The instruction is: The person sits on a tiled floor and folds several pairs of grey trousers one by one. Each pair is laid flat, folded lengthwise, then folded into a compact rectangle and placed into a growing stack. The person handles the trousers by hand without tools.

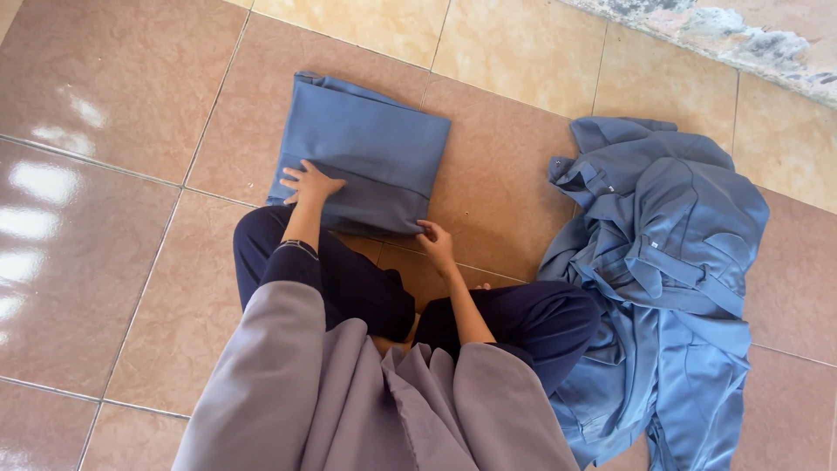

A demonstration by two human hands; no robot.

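I see the folded cloth on the floor before my knees; left hand flat on it, fingers spread; right hand pinching its near edge; pile just right.

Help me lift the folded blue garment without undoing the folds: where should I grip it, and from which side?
Probably by the near edge of the folded blue garment, from the sitter's side. The last fold forms a thicker band there, where the left hand rests on top and the right hand touches the near corner. Sliding fingers under both ends should keep the layers together.
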